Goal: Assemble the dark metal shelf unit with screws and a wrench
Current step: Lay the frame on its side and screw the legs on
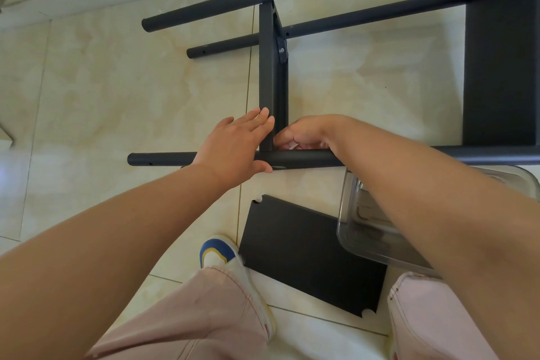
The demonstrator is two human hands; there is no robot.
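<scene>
At the crossbar: left hand (236,146) lay flat, fingers straight, against the upright shelf panel (266,67).
Right hand (304,133): curled beside it; its hold could not be told.

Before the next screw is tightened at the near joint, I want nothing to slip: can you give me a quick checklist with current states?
1. Left hand steadying the near tube: ok, it rests across it.
2. Shelf panel standing against the tube: ok.
3. Right hand at the joint: ok, fingers curled there.
4. Screw or wrench in that hand: cannot tell.
5. Spare panel clear of the joint: ok.
6. Clear box within reach: ok.
</scene>
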